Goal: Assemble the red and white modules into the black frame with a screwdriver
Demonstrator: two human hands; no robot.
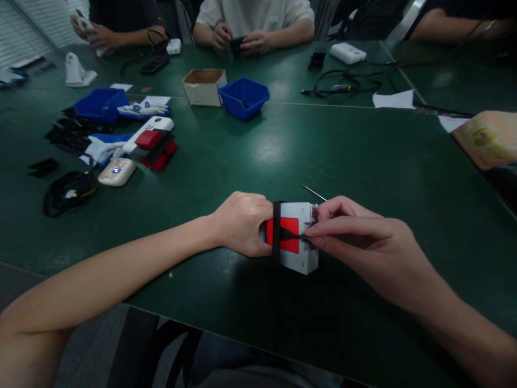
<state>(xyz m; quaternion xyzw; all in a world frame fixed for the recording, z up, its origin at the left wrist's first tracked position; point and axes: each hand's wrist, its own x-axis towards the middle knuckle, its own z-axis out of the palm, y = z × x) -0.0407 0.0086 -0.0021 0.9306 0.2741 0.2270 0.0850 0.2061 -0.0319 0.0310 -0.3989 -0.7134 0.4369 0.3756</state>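
Near the front of the green table, a small white device with a red panel (291, 247) is tilted on its side, with a black band (277, 237) wrapped around it. My left hand (243, 223) is closed around its left end. At the opposite end, my right hand (374, 245) pinches a thin black strip (294, 236) that runs over the red panel, between thumb and fingers. The fingers partly hide the device's right edge and the strip's tip. A thin metal rod (313, 192) lies just beyond my right fingers, its other end hidden behind them.
Blue bins (244, 99) and a cardboard box (204, 89) stand toward the back. Leftward lie gloves, a red and black device (155, 148), a white rounded case (117, 172) and a coiled cable (68, 191). Across the table, other people's hands (252, 42) handle objects.
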